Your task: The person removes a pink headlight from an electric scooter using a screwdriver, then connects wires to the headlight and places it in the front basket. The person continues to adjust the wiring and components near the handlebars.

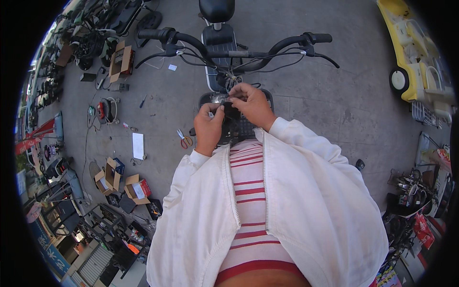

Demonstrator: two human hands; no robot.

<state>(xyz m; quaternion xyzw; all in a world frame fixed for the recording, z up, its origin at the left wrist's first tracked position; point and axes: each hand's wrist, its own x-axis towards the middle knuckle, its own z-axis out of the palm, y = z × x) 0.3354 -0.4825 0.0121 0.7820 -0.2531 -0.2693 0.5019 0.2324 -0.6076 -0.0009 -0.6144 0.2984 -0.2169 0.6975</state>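
White jacket (306,191) and striped shirt (247,186) come first, the wearer bent over an electric bike whose handlebar (252,54) spans the view ahead. On its near side, around the middle, a bunch of loose wires (233,79) hangs just beyond the two hands. The right hand (253,106) has its thumb and fingers bent in close together beside the wires; the left hand (209,125) is curled likewise, next to a black piece (232,113). I cannot tell whether either grips anything, since the fingers cover the spot. Brake levers and cables crowd the handlebar, and beyond it is the black seat (216,9).

Left of the handlebar, an open cardboard box (122,62) sits on the ground; nearer than it on that side lie a screwdriver (143,100), a red-handled cutting tool (184,140), a white sheet (138,146) and more opened boxes (112,176). Well to the handlebar's right stands a yellow vehicle (416,60) with a black wheel.
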